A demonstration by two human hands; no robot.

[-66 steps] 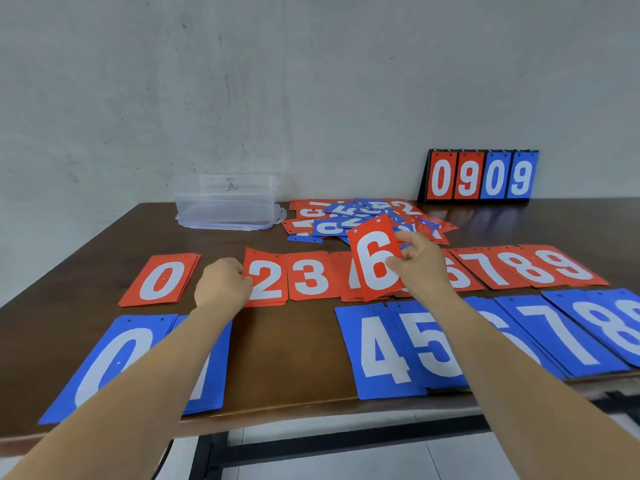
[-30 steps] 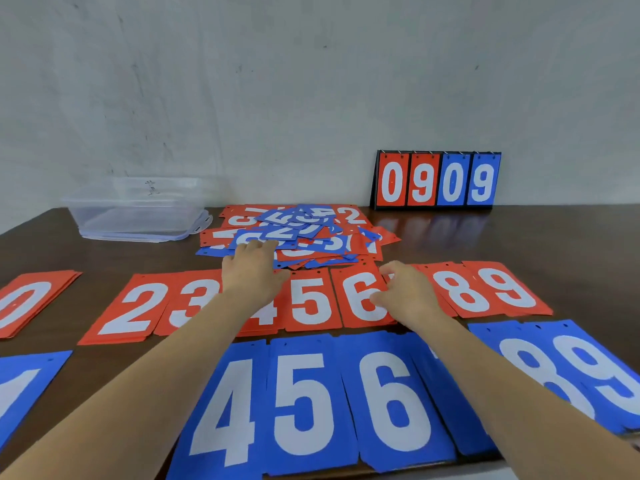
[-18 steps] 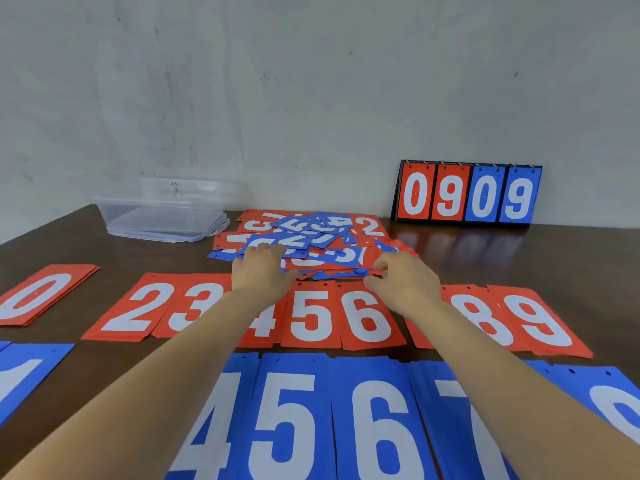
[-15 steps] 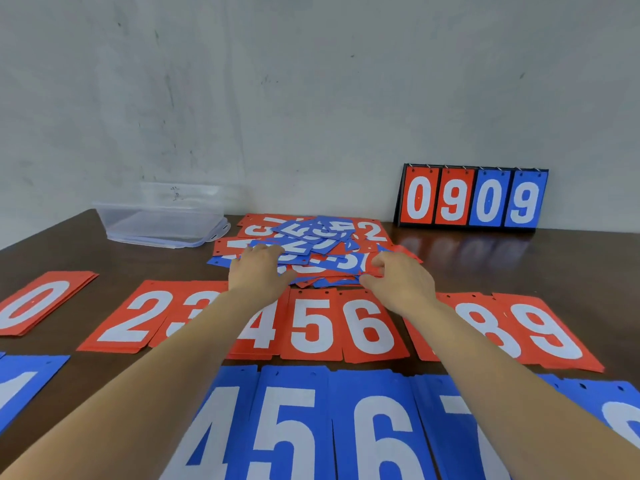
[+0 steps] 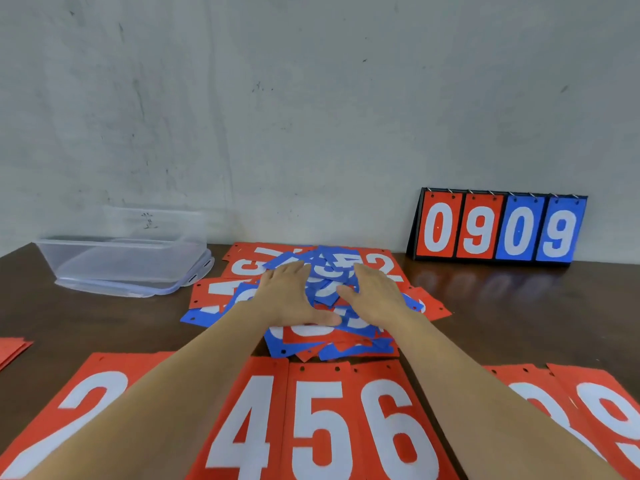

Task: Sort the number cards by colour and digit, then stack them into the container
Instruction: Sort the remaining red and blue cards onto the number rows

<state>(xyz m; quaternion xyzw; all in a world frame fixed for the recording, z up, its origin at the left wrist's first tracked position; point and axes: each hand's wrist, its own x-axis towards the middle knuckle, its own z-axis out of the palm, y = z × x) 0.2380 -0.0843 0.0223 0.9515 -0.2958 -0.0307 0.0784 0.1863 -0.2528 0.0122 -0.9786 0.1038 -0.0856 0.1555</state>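
A loose heap of red and blue number cards (image 5: 242,289) lies in the middle of the dark wooden table (image 5: 519,317). My left hand (image 5: 289,294) and my right hand (image 5: 375,296) both rest flat on top of the heap, fingers stretched out, a few blue cards showing between them. Nearer to me lies a sorted row of red cards: 2 (image 5: 69,410), 4 (image 5: 249,420), 5 (image 5: 322,420), 6 (image 5: 388,424), then an 8 and a 9 (image 5: 606,417) partly cut off. The clear plastic container (image 5: 121,261) stands at the back left.
A flip scoreboard (image 5: 498,228) reading 0909 stands at the back right against the grey wall. A red card stack (image 5: 10,348) peeks in at the left edge. Bare table shows right of the heap and in front of the container.
The red 6 my right hand held was laid in the red row. Both hands then reached forward onto the mixed heap, and the view moved closer, hiding the blue row.
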